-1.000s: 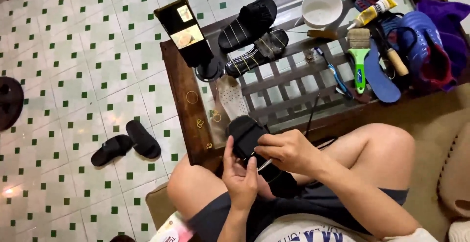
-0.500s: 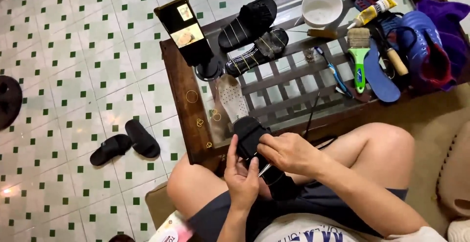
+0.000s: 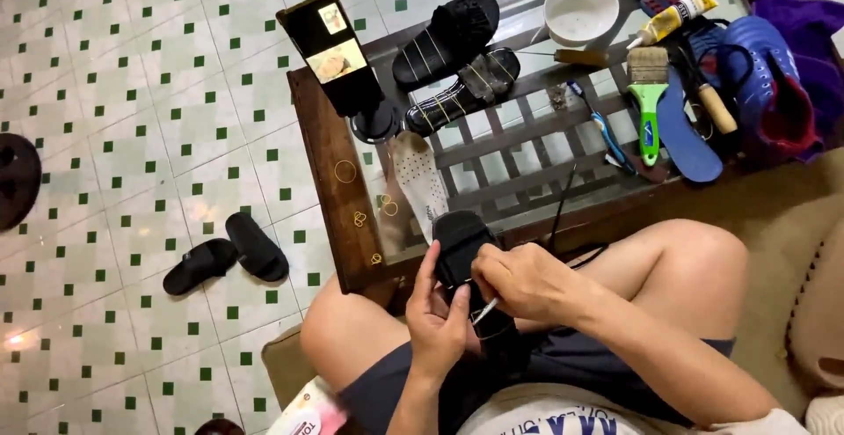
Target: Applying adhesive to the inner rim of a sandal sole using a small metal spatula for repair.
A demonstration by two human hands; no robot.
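My left hand (image 3: 432, 319) grips a black slide sandal (image 3: 460, 240) from its left side, holding it over my lap. My right hand (image 3: 516, 278) rests on the sandal's right side and pinches a thin metal tool (image 3: 484, 311) whose tip points down and to the left. A dark thread (image 3: 559, 211) runs up from my right hand toward the table. The lower half of the sandal is hidden behind both hands.
A glass-topped wooden table (image 3: 327, 162) holds a phone on a stand (image 3: 338, 52), two black sandals bound with rubber bands (image 3: 455, 65), a white insole (image 3: 422, 180), a white bowl (image 3: 580, 8), a glue tube (image 3: 673, 17), a green-handled brush (image 3: 649, 101) and blue shoes (image 3: 747, 74). A pair of black slides (image 3: 227, 255) lies on the tiled floor.
The sandal has tilted slightly and both hands have shifted a little on it; my right hand has moved the metal tool lower against the sandal.
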